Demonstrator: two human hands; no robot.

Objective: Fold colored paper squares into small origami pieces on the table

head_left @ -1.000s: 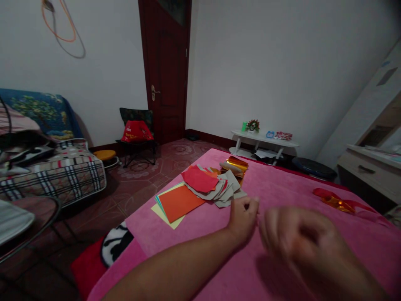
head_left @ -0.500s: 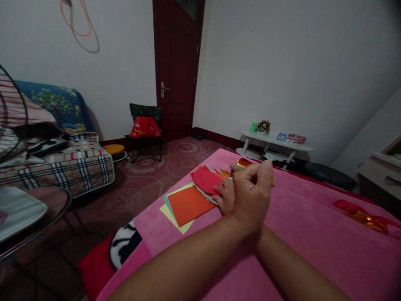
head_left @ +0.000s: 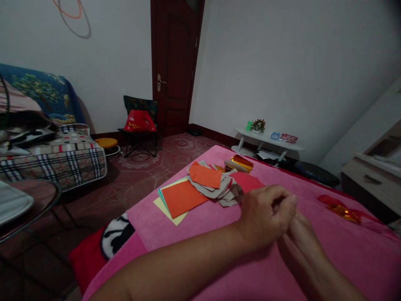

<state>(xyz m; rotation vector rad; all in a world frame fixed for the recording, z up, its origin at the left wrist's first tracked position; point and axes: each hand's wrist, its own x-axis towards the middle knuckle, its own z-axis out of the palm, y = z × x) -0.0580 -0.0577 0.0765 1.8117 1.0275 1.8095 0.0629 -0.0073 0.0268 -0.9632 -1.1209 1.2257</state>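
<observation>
My left hand [head_left: 266,213] is closed, its fingers curled above the pink cloth; what they pinch is hidden. Against it, on the right, my right hand [head_left: 302,234] is closed too, its fingers mostly covered by the left. A red paper piece [head_left: 247,181] juts out from behind the left hand, its near end hidden. To the left lies a loose pile of grey-backed paper cutouts [head_left: 224,190] with an orange cutout [head_left: 205,175] on top. Beside them is a stack of square coloured sheets, an orange square [head_left: 183,197] uppermost and a pale yellow sheet [head_left: 171,213] underneath.
Gold foil-wrapped material [head_left: 241,163] lies behind the pile. A red and gold strip [head_left: 341,209] rests on the pink cloth [head_left: 313,267] at right. Beyond stand a low white shelf [head_left: 272,140] and a folding chair [head_left: 140,104]; a glass-topped round table [head_left: 40,192] is at left.
My right hand has drawn back from the pile to the right, and the red paper has moved with it, uncovering the grey-backed cutouts and orange piece. Both hands appear further right.
</observation>
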